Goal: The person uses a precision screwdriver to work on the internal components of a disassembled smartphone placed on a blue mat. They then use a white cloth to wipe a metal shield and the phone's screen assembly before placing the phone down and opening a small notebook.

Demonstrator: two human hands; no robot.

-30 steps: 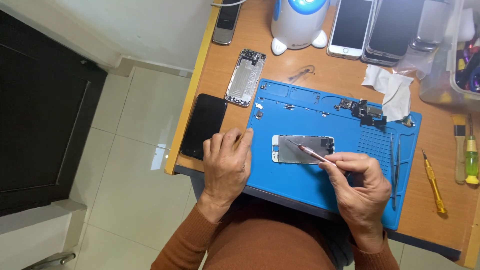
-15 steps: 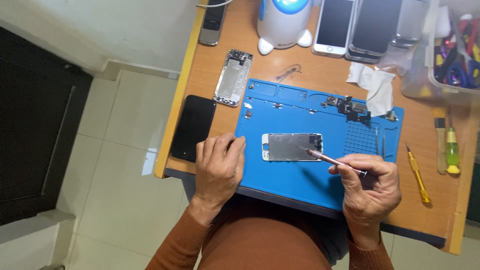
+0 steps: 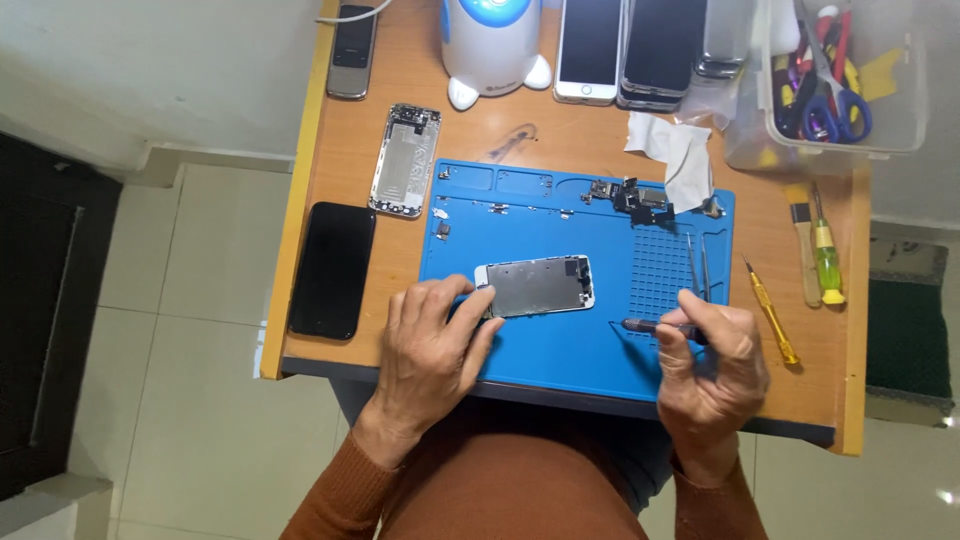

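A phone screen panel [image 3: 537, 285] lies back side up on a blue repair mat [image 3: 560, 350]. My left hand [image 3: 432, 350] rests on the mat, with its fingertips touching the panel's left end. My right hand [image 3: 710, 365] holds a thin dark screwdriver [image 3: 655, 326] to the right of the panel, with its tip pointing left and lying away from the panel. Small dark phone parts [image 3: 630, 195] sit at the mat's top edge.
An empty phone housing [image 3: 405, 160] and a black phone [image 3: 333, 270] lie left of the mat. Several phones [image 3: 640, 45] and a white-blue device [image 3: 492, 45] stand at the back. A clear tool box [image 3: 840, 80], a tissue [image 3: 675, 150], a brush [image 3: 800, 240] and screwdrivers [image 3: 825, 255] are on the right.
My right hand has drawn the screwdriver back from the panel to the right. My left hand stays at the panel's left end. The camera has shifted, so the desk sits differently in view.
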